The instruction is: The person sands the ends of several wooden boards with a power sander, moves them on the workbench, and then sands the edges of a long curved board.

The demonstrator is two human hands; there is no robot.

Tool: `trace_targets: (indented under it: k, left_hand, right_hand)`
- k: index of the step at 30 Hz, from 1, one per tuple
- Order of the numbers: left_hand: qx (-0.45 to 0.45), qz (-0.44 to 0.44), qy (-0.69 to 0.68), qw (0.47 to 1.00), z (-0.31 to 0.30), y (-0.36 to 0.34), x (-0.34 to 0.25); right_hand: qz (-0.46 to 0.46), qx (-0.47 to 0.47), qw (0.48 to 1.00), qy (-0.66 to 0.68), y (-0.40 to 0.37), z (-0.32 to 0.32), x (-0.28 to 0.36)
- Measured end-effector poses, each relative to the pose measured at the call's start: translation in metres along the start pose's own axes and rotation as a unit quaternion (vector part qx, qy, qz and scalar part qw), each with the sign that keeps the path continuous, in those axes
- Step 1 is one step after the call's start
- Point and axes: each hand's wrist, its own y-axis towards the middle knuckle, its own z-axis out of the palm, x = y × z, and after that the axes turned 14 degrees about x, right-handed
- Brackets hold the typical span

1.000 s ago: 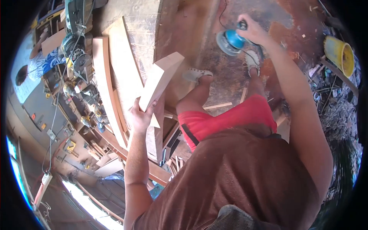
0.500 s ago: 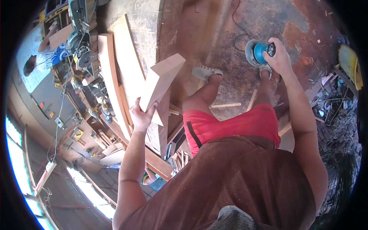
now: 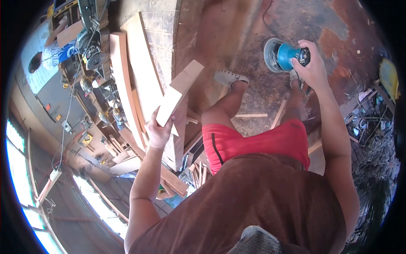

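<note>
My left hand [image 3: 160,130] grips the lower end of a pale wooden block [image 3: 179,91], its fingers and thumb on either side. The block is held up at a slant over the edge of a workbench [image 3: 163,38]. Out to the right, my right hand [image 3: 312,63] is wrapped round a teal random orbital sander [image 3: 287,57]. The sander's round pad faces left, in the air above the floor and touching no wood. Its cord runs off toward the top of the view.
Long boards [image 3: 141,55] lie on the bench beside a thicker plank [image 3: 122,76]. A power saw [image 3: 93,55] stands at upper left, with another person [image 3: 46,59] beyond. Scrap strips [image 3: 251,115] lie by my feet. A debris heap [image 3: 372,131] fills the right side.
The wooden block has turned in my left hand, showing more of its narrow edge. My right hand has shifted slightly, and the sander's pad has swung a little left.
</note>
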Motion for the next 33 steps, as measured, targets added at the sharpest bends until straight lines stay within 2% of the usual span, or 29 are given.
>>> trace_targets:
  k: [2,4,15,17,21,26,27,28,31,33]
  left_hand:
    - [0.022,-0.014,-0.010,1.000,0.003,-0.007,0.000]
    - [0.049,0.008,-0.042,0.998,0.005,-0.010,-0.007]
    - [0.013,0.043,-0.034,0.998,0.019,-0.015,-0.015]
    - [0.040,0.007,-0.047,0.998,0.021,-0.019,-0.012]
    - [0.040,0.016,-0.039,0.998,0.019,-0.018,-0.022]
    - [0.104,0.008,0.009,0.995,0.029,-0.020,-0.022]
    - [0.078,0.059,0.015,0.995,0.038,-0.021,-0.011]
    - [0.075,0.059,0.011,0.995,0.047,-0.020,-0.006]
    - [-0.052,0.116,0.087,0.988,0.067,-0.016,-0.004]
    - [-0.054,0.118,0.089,0.988,0.066,-0.016,-0.002]
  right_hand:
    - [-0.048,-0.014,0.998,0.035,0.000,-0.002,0.003]
    - [-0.057,-0.005,0.997,0.054,-0.001,-0.005,0.009]
    - [-0.080,0.062,0.989,0.107,-0.008,-0.011,0.048]
    - [-0.094,0.071,0.988,0.098,-0.007,-0.014,0.052]
    - [-0.100,0.089,0.988,0.081,-0.006,-0.021,0.063]
    - [-0.127,0.099,0.980,0.113,-0.007,-0.035,0.075]
    - [-0.128,0.100,0.981,0.109,-0.008,-0.039,0.077]
    - [-0.129,0.105,0.978,0.124,-0.008,-0.043,0.080]
    - [-0.135,0.115,0.975,0.135,-0.009,-0.051,0.089]
    - [-0.145,0.117,0.974,0.129,-0.008,-0.057,0.096]
